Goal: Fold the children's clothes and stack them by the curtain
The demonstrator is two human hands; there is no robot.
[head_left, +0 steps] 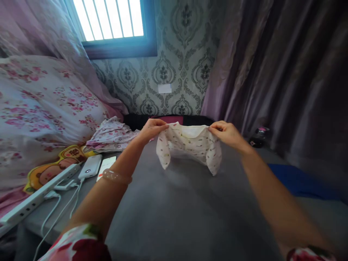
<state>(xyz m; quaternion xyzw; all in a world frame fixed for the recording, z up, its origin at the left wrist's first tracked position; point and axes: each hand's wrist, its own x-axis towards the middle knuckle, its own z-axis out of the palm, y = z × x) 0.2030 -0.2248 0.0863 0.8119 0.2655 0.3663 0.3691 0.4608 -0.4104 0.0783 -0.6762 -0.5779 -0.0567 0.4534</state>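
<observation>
A small white baby shirt with a scattered print hangs in the air over the grey surface, its two sleeves drooping on either side. My left hand pinches it at the left shoulder, thumb and fingers pressed together. At the opposite shoulder, my right hand grips the cloth in the same way. The neckline is stretched between both hands and faces up. The lower part of the shirt falls away behind and is partly blurred.
On the left lie a white power strip with cables, a power bank, a phone and a yellow cartoon cushion. Behind them sits folded printed cloth. A blue cloth and a dark bottle are on the right.
</observation>
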